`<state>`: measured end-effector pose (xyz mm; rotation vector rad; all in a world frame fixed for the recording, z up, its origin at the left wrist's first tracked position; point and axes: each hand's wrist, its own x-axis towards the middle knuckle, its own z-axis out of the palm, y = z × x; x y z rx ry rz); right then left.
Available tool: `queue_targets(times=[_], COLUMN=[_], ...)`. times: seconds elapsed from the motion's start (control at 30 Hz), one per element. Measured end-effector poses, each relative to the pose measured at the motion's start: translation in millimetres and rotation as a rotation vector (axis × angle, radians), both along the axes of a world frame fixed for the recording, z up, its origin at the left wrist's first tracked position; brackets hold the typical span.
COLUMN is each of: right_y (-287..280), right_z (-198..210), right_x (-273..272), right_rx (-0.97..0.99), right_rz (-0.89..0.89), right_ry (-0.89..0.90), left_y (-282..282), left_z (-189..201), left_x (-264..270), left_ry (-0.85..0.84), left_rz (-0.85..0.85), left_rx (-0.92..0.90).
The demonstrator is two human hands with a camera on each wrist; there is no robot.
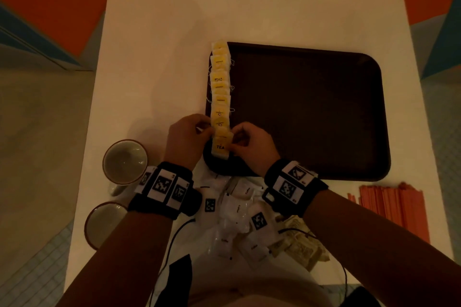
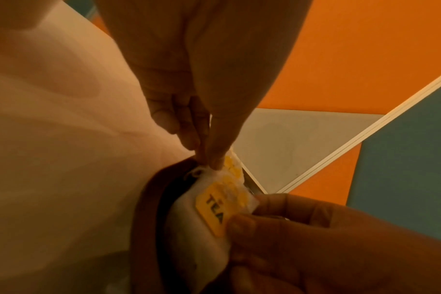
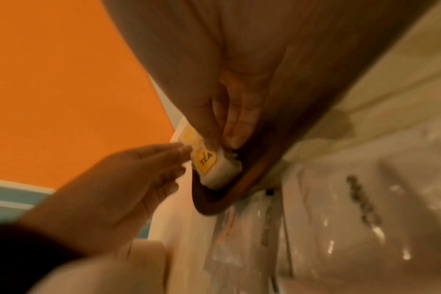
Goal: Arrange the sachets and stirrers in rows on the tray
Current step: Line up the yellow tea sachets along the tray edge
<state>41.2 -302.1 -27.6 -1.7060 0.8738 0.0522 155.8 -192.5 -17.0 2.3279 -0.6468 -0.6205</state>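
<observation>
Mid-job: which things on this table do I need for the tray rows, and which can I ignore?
For the job:
tray
tea row
tea sachet, pinched by left hand and right hand
coffee sachets
beige sachets
stirrers

Lying about:
far cup
near cup

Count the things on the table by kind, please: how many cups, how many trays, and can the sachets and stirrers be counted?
Cups: 2 (far cup, near cup)
Tray: 1
Total: 3
Tea sachets, coffee sachets and stirrers overlap too much for an exact count.
</observation>
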Motion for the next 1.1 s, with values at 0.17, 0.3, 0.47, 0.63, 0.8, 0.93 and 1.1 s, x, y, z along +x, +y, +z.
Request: queue_targets(times=[0.17,0.3,0.47,0.63,0.8,0.93,1.1], right_y=[7.9,1.3,1.4,5.3,1.5,1.3,2.6], right_z=[4.2,4.8,7.8,9.4,8.9,7.4,9.6], right_x=[6.4,-2.0,-11.0,-14.0,-15.1,-11.1,-4.8], right_rx=[-0.098,-0.184,-0.053,-0.092,-0.129,-0.179,-0.229], right_rz=[0.021,-0.024,0.097,0.226,0.240,0.241,0.340], right_ry=[-0.035,-0.001,0.103,0.138,0.107,0.061,0.021], left_y=[-2.9,9.2,19.4,15.3,15.4,18.7,17.6], left_z=[0.4,0.8,7.6,8.0,10.6,5.3,3.1], left_x=[7.9,8.7,6.1,-0.1,-0.2,-0.8,0.3], left_ry=[-0.004,0.147,0.277,0.197,0.120,0.193,0.132], left_rz=[0.023,0.126,0.005,-0.036,-0.052,-0.014,-0.004], left_rx=[0.009,-0.072,0.016,0.084,0.131,0.086,0.009])
